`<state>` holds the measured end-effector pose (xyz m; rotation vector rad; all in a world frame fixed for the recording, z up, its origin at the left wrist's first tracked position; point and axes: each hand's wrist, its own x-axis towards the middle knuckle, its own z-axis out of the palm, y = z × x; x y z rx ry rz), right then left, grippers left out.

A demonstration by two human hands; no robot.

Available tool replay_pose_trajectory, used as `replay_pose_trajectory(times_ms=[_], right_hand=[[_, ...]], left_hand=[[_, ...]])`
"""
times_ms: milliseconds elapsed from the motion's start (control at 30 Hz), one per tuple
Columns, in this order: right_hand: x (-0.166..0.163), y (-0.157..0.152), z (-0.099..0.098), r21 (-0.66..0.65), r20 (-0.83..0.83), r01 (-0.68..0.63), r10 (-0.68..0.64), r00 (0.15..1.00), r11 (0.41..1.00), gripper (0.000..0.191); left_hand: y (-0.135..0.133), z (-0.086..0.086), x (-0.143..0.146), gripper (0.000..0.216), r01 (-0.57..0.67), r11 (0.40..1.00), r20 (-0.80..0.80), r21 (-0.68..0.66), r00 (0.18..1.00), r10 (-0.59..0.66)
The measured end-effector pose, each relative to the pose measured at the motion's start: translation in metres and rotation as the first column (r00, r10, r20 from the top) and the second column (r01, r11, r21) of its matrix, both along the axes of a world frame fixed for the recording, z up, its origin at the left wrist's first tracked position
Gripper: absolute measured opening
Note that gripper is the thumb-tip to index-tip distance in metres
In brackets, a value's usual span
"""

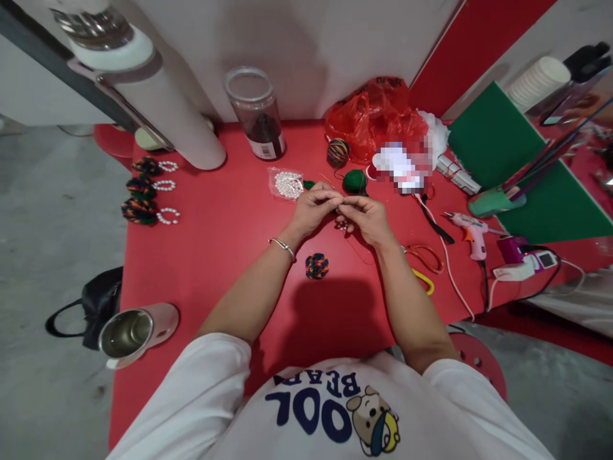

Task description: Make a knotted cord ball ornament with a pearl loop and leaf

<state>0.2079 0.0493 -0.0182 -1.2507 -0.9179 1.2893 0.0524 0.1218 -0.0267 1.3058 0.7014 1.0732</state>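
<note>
My left hand (pixel 313 209) and my right hand (pixel 368 218) meet above the red table, thumbs and forefingers pinched fingertip to fingertip. What lies in the left pinch is too small to make out. Under the curled fingers of my right hand shows a short strand of pearl beads (pixel 341 224), with a thin thread trailing down from it. A bag of white pearl beads (pixel 288 184) lies just beyond my left hand. Beyond my right hand sits a ball of green yarn (pixel 355 181). A multicoloured crocheted piece (pixel 317 266) rests between my forearms.
Finished-looking yarn pieces with bead loops (pixel 166 186) line the left edge. A tall white flask (pixel 177 115), a clear jar (pixel 261 121) and a mug (pixel 138 332) stand around. To the right lie scissors (pixel 425 257), a glue gun (pixel 472 233) and cables; a red bag (pixel 371 112) is behind.
</note>
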Motion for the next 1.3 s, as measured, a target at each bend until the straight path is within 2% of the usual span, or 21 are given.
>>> replay_pose_trajectory(times_ms=[133, 200, 300, 367, 500, 633, 767, 900, 967, 1033, 1167, 1300], right_hand=[[0.001, -0.004, 0.001, 0.032, 0.031, 0.032, -0.033, 0.999, 0.999, 0.043], [0.001, -0.004, 0.003, 0.045, -0.026, 0.061, -0.06, 0.998, 0.997, 0.046], [0.0, -0.005, 0.007, 0.005, -0.144, -0.002, 0.003, 0.99, 1.0, 0.059], [-0.002, -0.006, 0.007, -0.029, -0.157, -0.05, 0.045, 0.987, 0.998, 0.059], [-0.004, -0.011, 0.005, -0.045, -0.027, 0.019, -0.021, 0.999, 0.999, 0.052], [-0.001, -0.022, 0.004, -0.036, 0.12, 0.143, -0.138, 0.983, 0.989, 0.047], [0.002, -0.03, 0.0, 0.005, 0.211, 0.205, -0.202, 0.957, 0.979, 0.044], [0.004, -0.03, -0.01, 0.104, 0.333, 0.17, -0.195, 0.923, 0.98, 0.04], [0.004, -0.028, -0.014, 0.138, 0.385, 0.143, -0.186, 0.904, 0.98, 0.036], [0.004, -0.027, -0.016, 0.156, 0.428, 0.118, -0.175, 0.887, 0.981, 0.032], [0.006, -0.027, -0.014, 0.156, 0.494, 0.057, -0.128, 0.86, 0.986, 0.029], [0.007, -0.027, -0.011, 0.147, 0.448, 0.065, -0.125, 0.885, 0.987, 0.028]], left_hand=[[0.004, -0.001, -0.003, 0.017, 0.023, 1.0, -0.003, 0.018, 1.0, -0.023], [0.005, -0.003, -0.004, 0.021, 0.055, 0.997, -0.003, 0.057, 0.998, -0.055], [0.005, -0.005, -0.004, 0.029, 0.094, 0.987, 0.001, 0.128, 0.995, -0.095], [0.004, -0.005, -0.004, 0.033, 0.103, 0.985, -0.008, 0.139, 0.995, -0.103], [0.005, -0.006, -0.007, 0.027, 0.061, 0.99, -0.086, 0.129, 0.995, -0.05], [0.007, -0.012, -0.011, 0.006, -0.027, 0.969, -0.216, 0.246, 0.973, 0.081], [0.006, -0.018, -0.013, 0.006, 0.035, 0.921, -0.378, 0.389, 0.917, 0.125], [0.002, -0.021, -0.01, 0.011, 0.121, 0.877, -0.543, 0.465, 0.822, 0.174], [0.001, -0.022, -0.008, 0.01, 0.13, 0.865, -0.575, 0.485, 0.793, 0.203], [0.002, -0.023, -0.008, 0.009, 0.121, 0.865, -0.556, 0.486, 0.807, 0.2], [0.008, -0.024, -0.011, 0.006, 0.079, 0.904, -0.398, 0.42, 0.911, 0.105], [0.014, -0.023, -0.016, 0.003, 0.082, 0.941, -0.268, 0.329, 0.963, 0.01]])
